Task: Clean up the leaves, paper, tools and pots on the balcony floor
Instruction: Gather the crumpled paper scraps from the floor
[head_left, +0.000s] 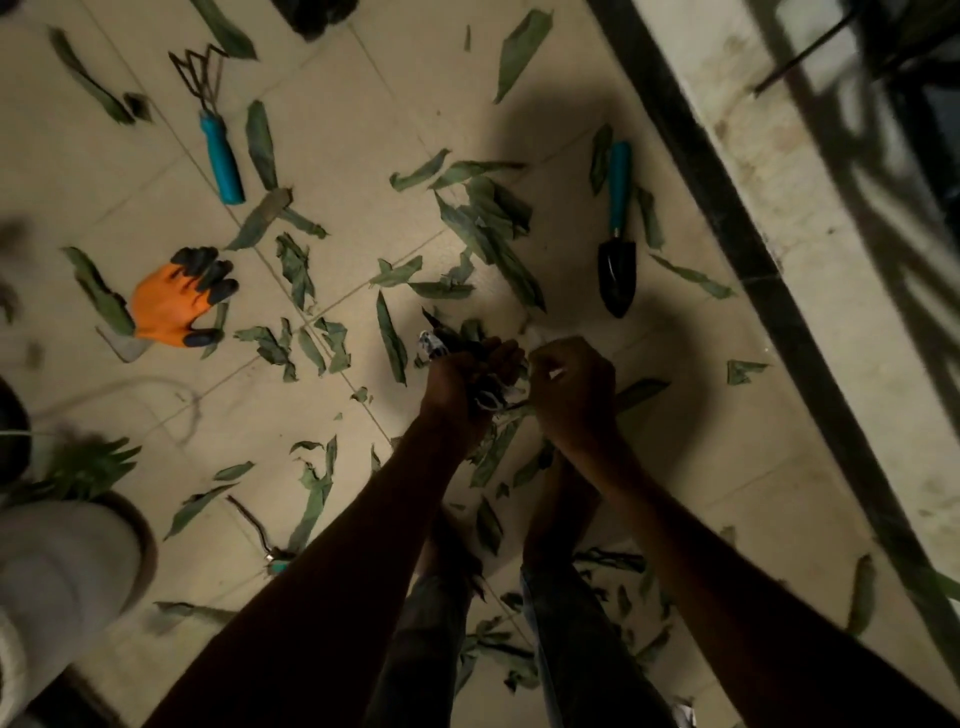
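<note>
The balcony floor (332, 93) is pale tile, dimly lit, with a dark rail base running along the right side and torn green leaves (488, 218) strewn across most of it. The two hands meet over the middle of the tiles. The left hand (462, 379) has its fingers curled round a bundle of crumpled paper and leaves (485, 395), the white printed paper poking out above and below the fist. The right hand (574, 389) sits just beside it, touching the same bundle, with its fingers curled; a pale scrap shows at its knuckles, but whether it pinches that scrap or only presses against the bundle I cannot tell in this light.

What matters next is where the loose things lie from those full hands. The nearest litter is the thick patch of leaves just beyond the fingers, its long pieces running diagonally away towards the upper left. The trowel (617, 228) lies ahead and to the right, closer to the right hand, blade towards the person and blue handle pointing away. The hand rake (215, 140) and the orange glove (179, 301) lie well apart on the left, nearer the left hand. A pot (78, 561) stands at the left edge. Since the left hand is full, the right looks the freer one for further picking.
</note>
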